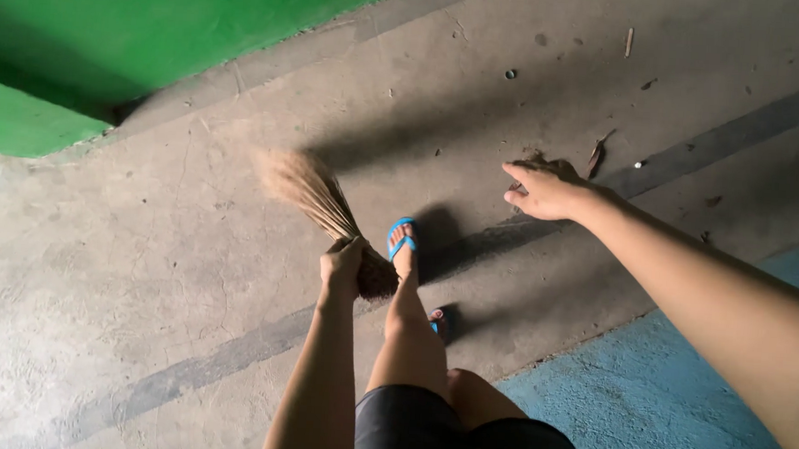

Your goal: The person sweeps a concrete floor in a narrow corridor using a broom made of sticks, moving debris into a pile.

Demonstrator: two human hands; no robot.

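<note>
- A person is standing on a grey concrete floor (138,264), seen from above, with both bare arms reaching down into the frame.
- The left hand (342,265), just left of the centre of the frame, is clenching around the bound neck of a straw hand broom (314,192).
- The broom's pale bristles are fanning out toward the upper left from that grip, and their tips are looking blurred where they are meeting the floor.
- The right hand (542,191), right of centre and a little higher, is hanging free with nothing in it, palm down and fingers loosely stretched toward the left.
- The right arm is running in from the lower right corner of the frame.
- A foot in a blue flip-flop (401,239) is resting on the floor just right of the broom's neck, between the two hands.
- A second foot is partly showing lower down, behind the bare leg, and dark shorts are filling the bottom centre.
- A green wall (106,31) is filling the upper left corner.
- A blue painted patch of floor (674,417) is lying at the lower right.
- Small dry leaves and bits of debris (596,153) are lying scattered in the upper right, near the right hand.
</note>
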